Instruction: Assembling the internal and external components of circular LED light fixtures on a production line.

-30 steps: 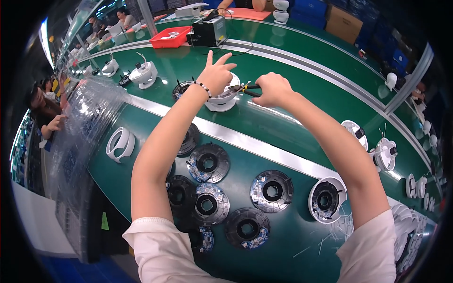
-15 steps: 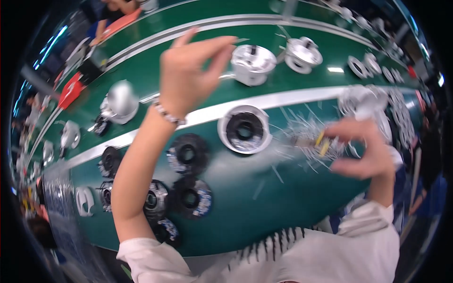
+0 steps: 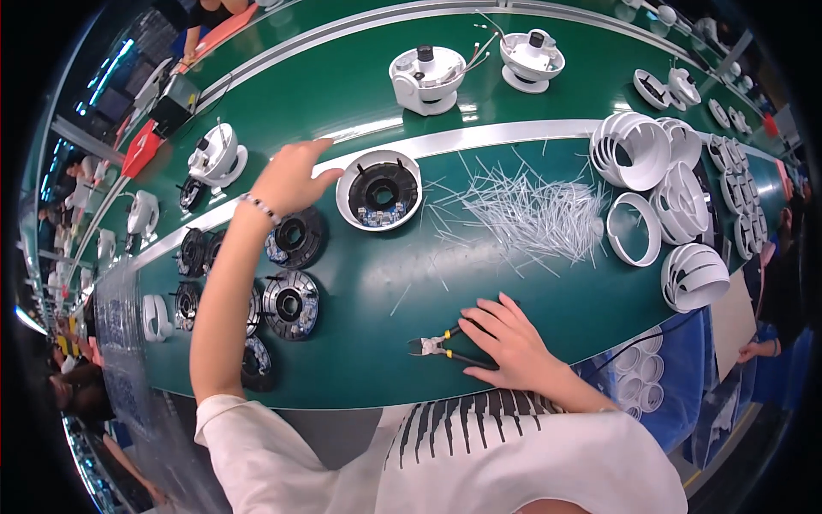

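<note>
My left hand [image 3: 291,178] is stretched out over the green bench, fingers spread, its thumb tip touching the rim of a white round housing [image 3: 378,190] with a black ring part inside. My right hand [image 3: 505,336] lies low near the bench's front edge, fingers resting on the handles of small yellow-and-black cutting pliers [image 3: 441,347] that lie flat on the surface. A loose pile of thin white cable ties [image 3: 522,210] is spread between the housing and the white shells at the right.
Several black round parts [image 3: 289,304] lie under and left of my left arm. White ring shells [image 3: 634,227] stack at the right. Two white assembled units [image 3: 425,79] stand on the far belt. A red box [image 3: 141,147] sits far left. Other people's hands show at the edges.
My right hand has come down to the front edge and laid the pliers on the bench. My left hand has moved beside the white housing. The view has swung right.
</note>
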`<state>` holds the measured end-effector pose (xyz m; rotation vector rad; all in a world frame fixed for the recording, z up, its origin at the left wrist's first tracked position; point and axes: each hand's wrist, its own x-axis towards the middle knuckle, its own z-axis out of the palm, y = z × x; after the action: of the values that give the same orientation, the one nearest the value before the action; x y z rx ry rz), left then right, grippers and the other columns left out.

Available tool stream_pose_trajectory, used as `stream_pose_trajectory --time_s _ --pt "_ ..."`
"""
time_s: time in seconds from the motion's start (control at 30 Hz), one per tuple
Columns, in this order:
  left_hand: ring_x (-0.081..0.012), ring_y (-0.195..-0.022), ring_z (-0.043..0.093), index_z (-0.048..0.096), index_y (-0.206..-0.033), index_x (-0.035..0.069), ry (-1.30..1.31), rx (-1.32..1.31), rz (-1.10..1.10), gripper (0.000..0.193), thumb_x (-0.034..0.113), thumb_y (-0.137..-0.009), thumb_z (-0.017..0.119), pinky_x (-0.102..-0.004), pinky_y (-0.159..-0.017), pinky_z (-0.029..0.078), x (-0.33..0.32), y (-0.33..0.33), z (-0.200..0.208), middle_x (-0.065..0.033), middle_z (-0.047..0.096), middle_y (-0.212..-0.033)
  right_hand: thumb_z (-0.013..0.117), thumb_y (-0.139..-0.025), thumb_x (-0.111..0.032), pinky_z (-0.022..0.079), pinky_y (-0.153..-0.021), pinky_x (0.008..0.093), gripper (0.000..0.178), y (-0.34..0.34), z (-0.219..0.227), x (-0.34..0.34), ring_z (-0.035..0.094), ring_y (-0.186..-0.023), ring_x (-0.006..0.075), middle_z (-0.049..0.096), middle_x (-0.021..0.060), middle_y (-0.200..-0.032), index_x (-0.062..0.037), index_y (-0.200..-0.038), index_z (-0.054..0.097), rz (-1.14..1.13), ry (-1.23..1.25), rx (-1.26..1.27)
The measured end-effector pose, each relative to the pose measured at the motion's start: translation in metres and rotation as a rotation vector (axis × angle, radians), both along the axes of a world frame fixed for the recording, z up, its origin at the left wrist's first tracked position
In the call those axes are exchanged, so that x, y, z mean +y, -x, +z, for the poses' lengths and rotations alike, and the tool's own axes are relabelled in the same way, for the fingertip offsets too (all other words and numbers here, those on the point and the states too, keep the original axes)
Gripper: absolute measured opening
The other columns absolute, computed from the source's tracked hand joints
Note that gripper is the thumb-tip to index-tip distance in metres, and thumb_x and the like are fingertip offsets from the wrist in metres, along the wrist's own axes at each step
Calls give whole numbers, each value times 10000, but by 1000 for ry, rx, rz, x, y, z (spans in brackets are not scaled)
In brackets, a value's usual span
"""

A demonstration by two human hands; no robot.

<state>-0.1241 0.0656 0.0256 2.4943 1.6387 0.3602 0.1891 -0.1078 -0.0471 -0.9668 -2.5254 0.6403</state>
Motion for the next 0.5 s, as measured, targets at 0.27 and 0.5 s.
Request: stream_pose_trajectory --time_s 0.27,0.5 --pt "-202 -699 583 616 -802 -14 403 -243 325 458 439 -768 561 -308 -660 453 40 -5 -75 -126 614 -735 721 -646 -242 381 -892 408 554 20 17 34 436 -1080 327 457 144 -1190 -38 -1115 508 -39 70 417" --pt "-54 -710 542 524 -995 41 622 -990 450 332 303 -806 595 -203 -554 448 -43 -55 -41 7 580 -826 665 -739 -282 349 -911 366 907 59 -11 72 310 -1179 281 146 182 -1357 16 -1332 47 -510 471 833"
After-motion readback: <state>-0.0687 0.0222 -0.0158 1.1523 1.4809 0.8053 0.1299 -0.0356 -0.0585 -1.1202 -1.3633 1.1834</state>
